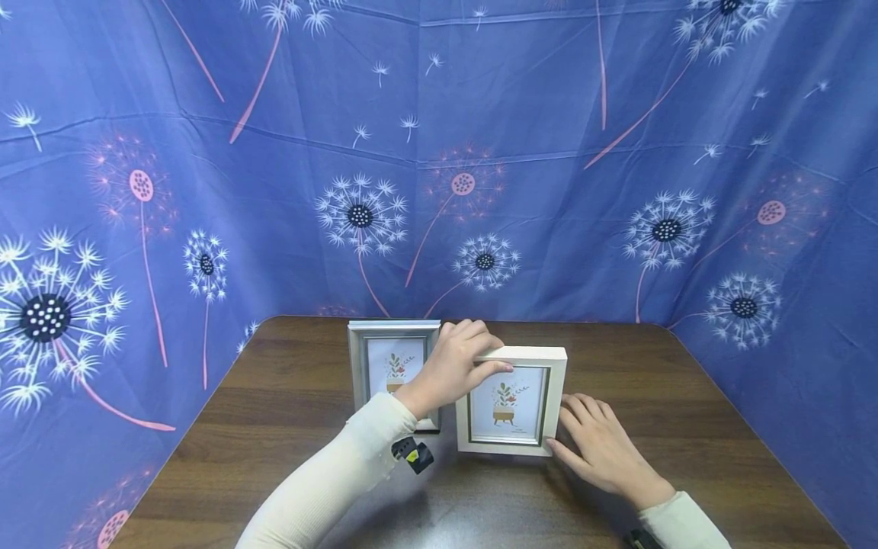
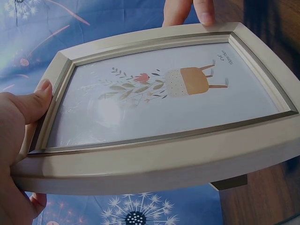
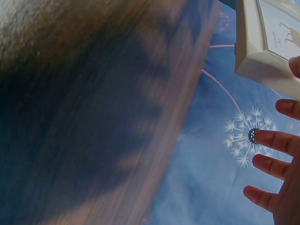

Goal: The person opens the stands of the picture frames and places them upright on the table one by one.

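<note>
A white picture frame (image 1: 511,451) is upright, its potted-plant print facing the head camera. My left hand (image 1: 454,364) grips its top left corner, thumb on the front. The left wrist view shows that thumb on the white frame's (image 2: 154,164) border, with fingertips behind the edge. At the lower right side is my right hand (image 1: 604,450), its thumb touching the frame's edge. The right wrist view has the right fingers (image 3: 276,140) spread and fairly straight. Whether the frame's bottom touches the table cannot be told. A silver picture frame (image 1: 358,366) with a similar print stands behind, partly covered by my left hand and forearm.
Brown wood-grain table (image 1: 288,404) lies under both frames. A blue curtain (image 1: 549,91) with dandelion prints hangs along the back and both sides. Black wrist gear (image 1: 413,454) sits on the left sleeve.
</note>
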A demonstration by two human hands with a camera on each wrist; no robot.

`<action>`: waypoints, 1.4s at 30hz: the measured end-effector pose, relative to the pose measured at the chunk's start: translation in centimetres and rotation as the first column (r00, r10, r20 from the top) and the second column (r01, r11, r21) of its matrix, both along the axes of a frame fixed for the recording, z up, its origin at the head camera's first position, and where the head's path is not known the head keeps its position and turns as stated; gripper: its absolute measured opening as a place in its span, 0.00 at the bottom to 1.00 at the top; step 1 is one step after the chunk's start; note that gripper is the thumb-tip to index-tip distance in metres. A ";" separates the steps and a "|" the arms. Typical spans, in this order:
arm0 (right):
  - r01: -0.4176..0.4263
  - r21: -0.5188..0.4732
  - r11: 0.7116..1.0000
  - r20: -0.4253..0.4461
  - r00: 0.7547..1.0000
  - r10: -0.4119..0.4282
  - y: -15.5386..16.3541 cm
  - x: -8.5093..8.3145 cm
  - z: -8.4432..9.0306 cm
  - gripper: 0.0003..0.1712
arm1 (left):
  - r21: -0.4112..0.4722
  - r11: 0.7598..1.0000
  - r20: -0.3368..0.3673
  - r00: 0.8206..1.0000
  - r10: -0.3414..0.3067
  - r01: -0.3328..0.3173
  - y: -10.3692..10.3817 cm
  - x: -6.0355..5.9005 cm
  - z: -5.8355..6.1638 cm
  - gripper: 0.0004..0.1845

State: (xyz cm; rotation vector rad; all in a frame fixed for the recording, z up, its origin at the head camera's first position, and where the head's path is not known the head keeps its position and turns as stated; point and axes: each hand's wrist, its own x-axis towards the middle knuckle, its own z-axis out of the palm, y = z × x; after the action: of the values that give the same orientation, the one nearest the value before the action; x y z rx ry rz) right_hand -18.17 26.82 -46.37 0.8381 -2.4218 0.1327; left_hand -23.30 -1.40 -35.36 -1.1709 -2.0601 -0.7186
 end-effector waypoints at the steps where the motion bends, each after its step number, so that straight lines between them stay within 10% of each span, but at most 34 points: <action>1: 0.001 -0.003 1.000 -0.002 1.000 -0.001 0.0 0.0 0.0 0.23 | 0.001 1.000 0.002 1.000 0.001 -0.001 0.0 0.0 0.0 0.13; 27: -0.051 -0.111 0.992 0.026 0.998 0.054 -1.4 0.0 -0.5 0.17 | -0.019 0.999 0.012 0.999 0.034 -0.034 0.1 -0.8 -0.4 0.14; 42: -0.022 -0.089 0.996 0.039 0.999 0.026 -1.8 -0.1 -0.6 0.17 | -0.093 0.985 -0.196 0.973 0.126 -0.146 0.7 -1.9 -1.0 0.15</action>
State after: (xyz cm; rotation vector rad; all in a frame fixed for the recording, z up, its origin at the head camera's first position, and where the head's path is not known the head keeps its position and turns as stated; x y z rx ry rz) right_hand -18.25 25.01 -46.94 0.8320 -2.4246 0.2671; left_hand -25.24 -0.71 -36.32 -1.0985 -2.0146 -0.4189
